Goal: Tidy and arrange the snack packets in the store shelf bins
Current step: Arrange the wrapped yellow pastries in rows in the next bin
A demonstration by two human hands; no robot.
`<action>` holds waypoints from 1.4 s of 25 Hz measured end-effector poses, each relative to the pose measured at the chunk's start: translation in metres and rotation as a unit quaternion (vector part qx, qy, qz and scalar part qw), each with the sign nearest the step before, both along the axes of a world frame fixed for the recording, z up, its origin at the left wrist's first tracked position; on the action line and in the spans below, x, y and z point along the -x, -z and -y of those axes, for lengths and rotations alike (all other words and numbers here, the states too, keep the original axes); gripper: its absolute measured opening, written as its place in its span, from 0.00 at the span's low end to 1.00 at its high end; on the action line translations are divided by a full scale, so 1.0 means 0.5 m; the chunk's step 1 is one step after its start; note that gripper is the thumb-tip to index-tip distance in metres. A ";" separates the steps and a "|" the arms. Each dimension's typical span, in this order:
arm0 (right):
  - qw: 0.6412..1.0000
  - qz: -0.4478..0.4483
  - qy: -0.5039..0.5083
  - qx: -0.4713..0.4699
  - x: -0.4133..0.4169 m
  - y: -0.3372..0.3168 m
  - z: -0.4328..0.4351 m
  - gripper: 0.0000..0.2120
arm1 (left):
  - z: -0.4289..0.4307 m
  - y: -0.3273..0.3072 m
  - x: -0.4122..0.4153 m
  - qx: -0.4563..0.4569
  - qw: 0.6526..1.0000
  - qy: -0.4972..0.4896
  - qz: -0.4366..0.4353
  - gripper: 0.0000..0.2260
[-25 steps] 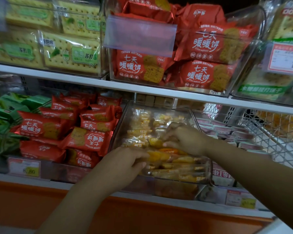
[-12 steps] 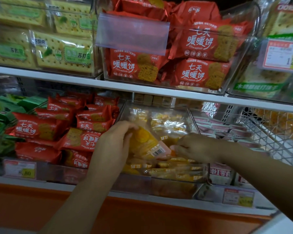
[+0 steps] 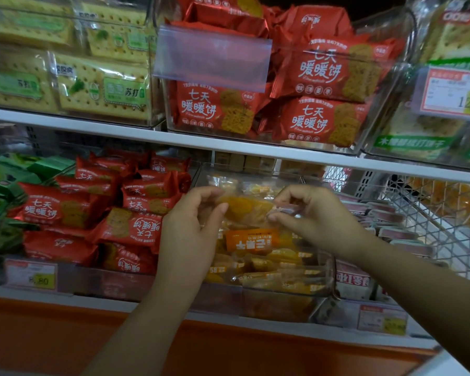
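Note:
A clear packet of yellow-orange snacks [image 3: 246, 208] hangs flat above the clear middle bin [image 3: 329, 270] on the lower shelf. My left hand [image 3: 193, 226] pinches the packet's left end with thumb and fingers. My right hand [image 3: 312, 213] pinches its right end. Below it the bin holds several similar packets, one showing an orange label [image 3: 251, 240]. The bin's back part is hidden behind the held packet and my hands.
Left of the bin lies a bin of red biscuit packets [image 3: 130, 226], with green packets [image 3: 0, 202] further left. A wire basket [image 3: 429, 232] and pale packets [image 3: 396, 234] are on the right. The upper shelf [image 3: 228, 146] carries bins of red and yellow cracker packs close overhead.
Both hands rose from the bin's contents. The packet that my left hand lifted by itself is now held level between both hands, my right hand having taken its right end.

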State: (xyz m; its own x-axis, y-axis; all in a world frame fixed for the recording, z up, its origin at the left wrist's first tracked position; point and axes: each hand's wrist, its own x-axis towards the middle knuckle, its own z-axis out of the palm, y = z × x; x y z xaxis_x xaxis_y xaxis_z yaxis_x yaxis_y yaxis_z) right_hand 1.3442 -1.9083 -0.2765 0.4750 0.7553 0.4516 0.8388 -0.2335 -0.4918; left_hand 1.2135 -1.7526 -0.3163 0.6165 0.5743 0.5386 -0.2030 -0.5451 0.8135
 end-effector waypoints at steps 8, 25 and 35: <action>0.954 0.292 -0.073 0.017 0.023 0.025 0.030 0.11 | 0.014 -0.022 0.012 0.414 0.884 0.218 -0.022 0.17; 0.995 0.009 0.083 0.051 0.026 0.071 0.093 0.23 | 0.051 0.001 -0.102 -0.196 0.944 0.165 -0.207 0.11; 0.985 0.025 0.069 0.153 0.029 0.090 0.100 0.20 | -0.001 0.008 -0.102 -0.270 0.898 0.003 -0.347 0.07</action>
State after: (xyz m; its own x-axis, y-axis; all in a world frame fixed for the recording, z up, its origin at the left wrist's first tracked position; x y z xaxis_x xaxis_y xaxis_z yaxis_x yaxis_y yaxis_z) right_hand 1.3296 -1.9583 -0.3214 0.5654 0.7899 0.2376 0.8103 -0.4781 -0.3388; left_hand 1.2645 -1.7523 -0.3201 0.9132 0.3409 0.2233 0.2467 -0.8986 0.3628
